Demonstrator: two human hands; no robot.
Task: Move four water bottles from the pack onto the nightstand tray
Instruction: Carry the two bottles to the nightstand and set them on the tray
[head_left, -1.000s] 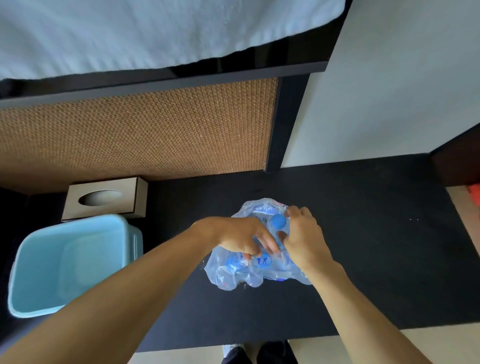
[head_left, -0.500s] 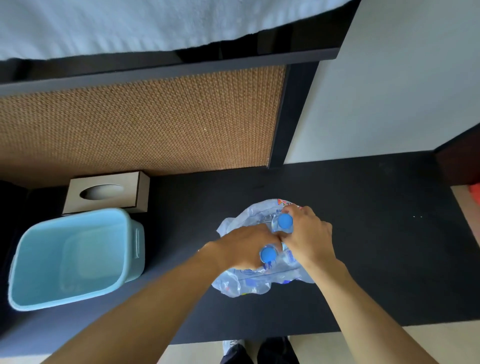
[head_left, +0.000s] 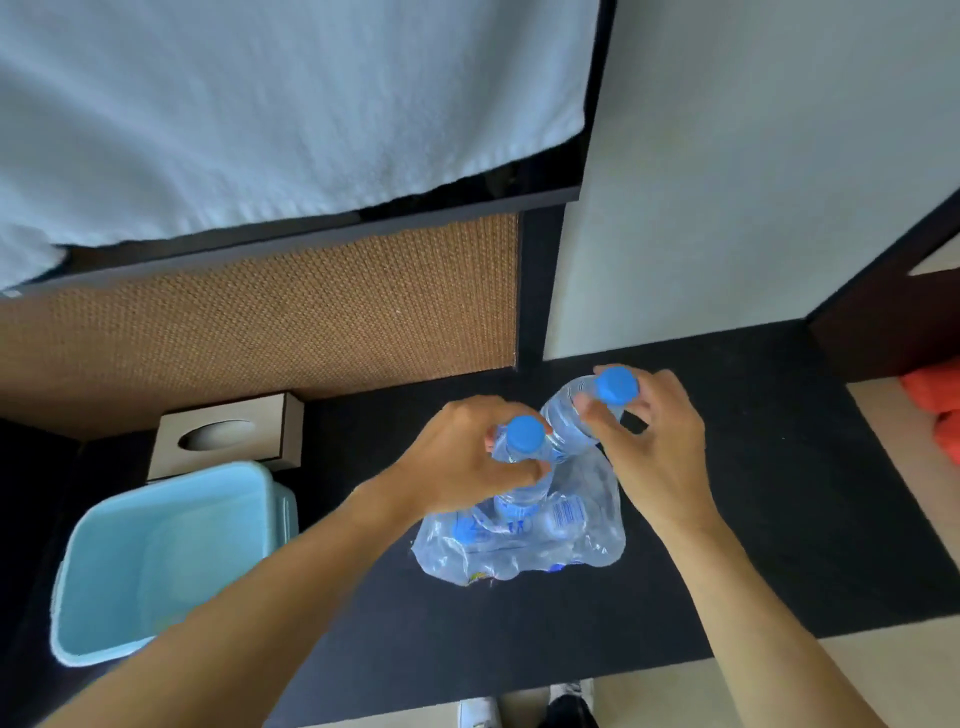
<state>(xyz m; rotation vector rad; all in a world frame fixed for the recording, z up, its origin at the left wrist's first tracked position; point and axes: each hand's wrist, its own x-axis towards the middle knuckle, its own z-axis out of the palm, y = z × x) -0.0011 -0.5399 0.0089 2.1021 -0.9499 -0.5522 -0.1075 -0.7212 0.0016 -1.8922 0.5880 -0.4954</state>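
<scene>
Here, left to right, one light-blue bin (head_left: 156, 561) and one tissue box (head_left: 226, 435) lie well left of the hands, and two bottles are held: the left hand (head_left: 457, 460) grips the first bottle (head_left: 519, 457), the right hand (head_left: 657, 441) pinches the second bottle (head_left: 582, 410) by its neck. Half a second ago both sat low in the plastic pack (head_left: 524, 540); now they are raised above it, the pack lying below and between the wrists. Both bottles stand lengthwise up, blue caps toward the camera, the second tilted up-right.
</scene>
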